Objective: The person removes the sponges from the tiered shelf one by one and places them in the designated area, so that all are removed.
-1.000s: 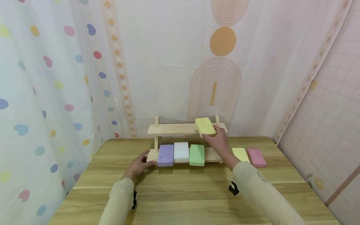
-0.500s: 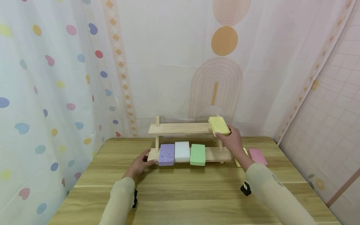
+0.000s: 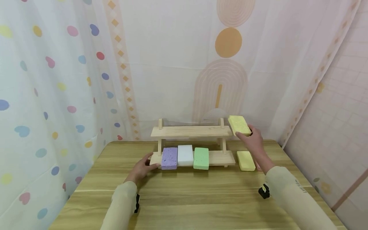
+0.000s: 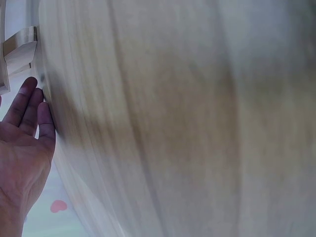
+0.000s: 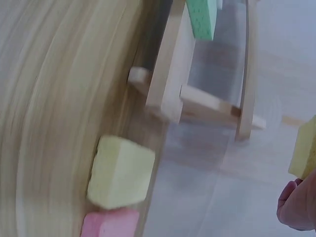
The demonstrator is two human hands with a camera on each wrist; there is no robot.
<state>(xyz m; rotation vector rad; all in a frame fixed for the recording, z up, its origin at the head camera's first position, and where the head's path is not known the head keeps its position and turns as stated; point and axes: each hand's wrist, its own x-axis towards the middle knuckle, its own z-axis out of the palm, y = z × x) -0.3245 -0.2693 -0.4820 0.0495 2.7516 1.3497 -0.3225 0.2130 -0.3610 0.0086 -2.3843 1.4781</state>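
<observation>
My right hand (image 3: 253, 139) pinches a yellow sponge (image 3: 239, 125) by its near end, in the air just right of the upper shelf. Part of that sponge (image 5: 302, 150) shows at the right edge of the right wrist view. At the left end of a two-tier wooden rack (image 3: 191, 131), my left hand (image 3: 142, 168) grips the lower shelf between thumb and fingers. On that shelf, a purple sponge (image 3: 169, 158), a white sponge (image 3: 185, 155) and a green sponge (image 3: 201, 158) lean in a row. The upper shelf holds nothing.
Right of the rack, a second yellow sponge (image 3: 246, 161) lies on the wooden table (image 3: 184, 201). Beside it a pink sponge (image 5: 109, 224) is mostly hidden by my right arm in the head view. A patterned curtain (image 3: 172, 64) hangs behind the table.
My right hand has moved right with its yellow sponge, from over the upper shelf to beyond the rack's right end. My left hand stays in place.
</observation>
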